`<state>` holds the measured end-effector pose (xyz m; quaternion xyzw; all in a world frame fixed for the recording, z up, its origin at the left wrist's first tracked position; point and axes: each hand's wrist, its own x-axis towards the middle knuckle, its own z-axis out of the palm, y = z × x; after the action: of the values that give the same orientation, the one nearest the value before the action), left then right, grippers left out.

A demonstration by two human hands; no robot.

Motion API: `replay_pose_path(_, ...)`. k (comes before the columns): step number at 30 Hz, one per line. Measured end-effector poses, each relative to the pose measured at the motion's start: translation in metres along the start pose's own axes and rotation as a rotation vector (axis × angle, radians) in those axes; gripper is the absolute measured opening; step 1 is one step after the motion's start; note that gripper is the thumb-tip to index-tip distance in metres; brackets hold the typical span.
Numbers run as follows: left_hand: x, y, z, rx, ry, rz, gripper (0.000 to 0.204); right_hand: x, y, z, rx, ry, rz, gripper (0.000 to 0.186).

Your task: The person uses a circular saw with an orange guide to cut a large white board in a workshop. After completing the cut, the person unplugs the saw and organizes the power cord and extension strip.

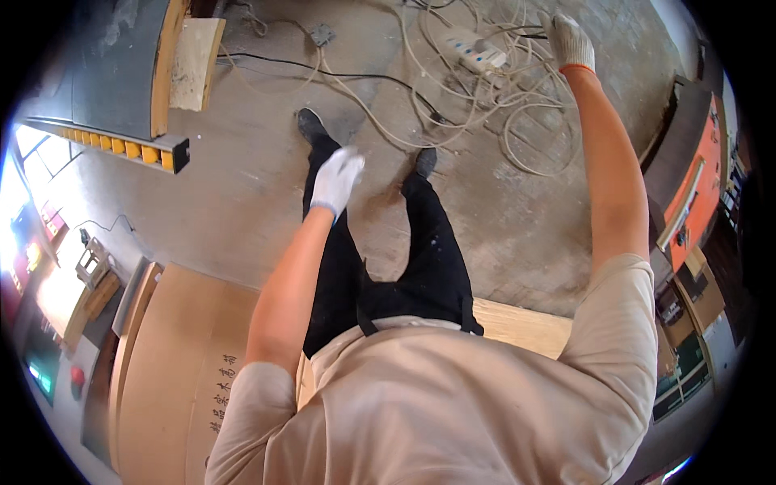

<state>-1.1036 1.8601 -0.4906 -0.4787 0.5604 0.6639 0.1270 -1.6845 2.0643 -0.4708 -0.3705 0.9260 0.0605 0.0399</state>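
Observation:
My left hand (336,181), in a white knit glove, hangs over my left leg. Its fingers are loosely extended and slightly blurred, and nothing shows in them. Far to the right my right hand (571,40), gloved with an orange cuff, reaches out with curled fingers closed round a cable (511,30); the fingertips are partly hidden. Beside it on the floor lies a white power strip (475,50) with blue marks. Loose loops of pale cable (517,153) spread around the strip, and a black cord (372,76) runs leftward from them.
A dark panel with wooden edges (105,65) and a rail with yellow rollers (121,147) stand at the far left. Near left is a cardboard sheet (182,364). A pale wooden board (517,325) lies behind my legs. On the right stands an orange-and-dark unit (697,194).

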Motion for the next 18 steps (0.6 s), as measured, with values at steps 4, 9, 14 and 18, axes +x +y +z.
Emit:
replay_pose_path(4, -0.008, -0.038, -0.059, 0.147, 0.071, -0.152, 0.044, 0.010, -0.005, 0.125, 0.117, -0.123, 0.057, 0.035)
replay_pose_path(9, 0.135, -0.071, -0.130, -0.293, 0.247, -0.309, 0.010, -0.047, -0.054, 0.249, 0.371, -0.144, 0.174, 0.029)
replay_pose_path(14, 0.322, -0.084, -0.232, 0.219, 0.410, -0.055, 0.018, -0.167, -0.108, 0.304, 0.674, -0.184, 0.239, 0.039)
replay_pose_path(18, 0.388, -0.043, -0.303, 0.332, 1.519, 0.095, 0.038, -0.293, -0.145, 0.330, 0.815, -0.358, 0.214, 0.034)
